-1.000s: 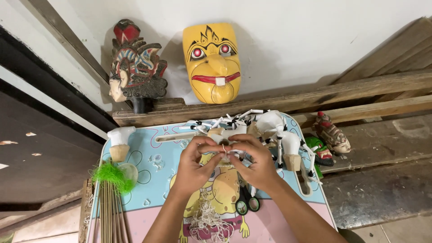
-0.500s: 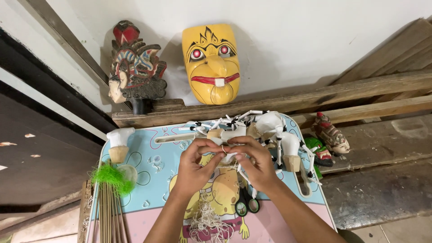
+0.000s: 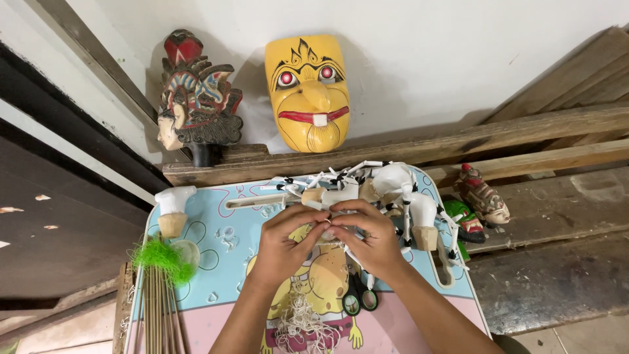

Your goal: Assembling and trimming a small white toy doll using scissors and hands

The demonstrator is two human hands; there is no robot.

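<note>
Head cam looks straight down on a small counter with a pale blue and pink cartoon top. Both hands meet near its middle, a bit toward the far edge. Left hand and right hand have their fingers pinched shut, tips nearly touching, on a thin bit of a white jointed puppet figure with black bands. What exactly sits between the fingertips is too small to tell, maybe a thread or a joint.

The figure's bulk lies just past the fingers, toward the far edge and off to the right, long axis roughly side to side along that edge, so the right hand is nearer its body. Its limbs trail down by the right edge.

Just below the right wrist lies a pair of scissors, with a tangle of pale string near the close edge. Green fluff on sticks sits at the left edge. 2 masks lean on the wall behind, a yellow one and a dark carved one.
</note>
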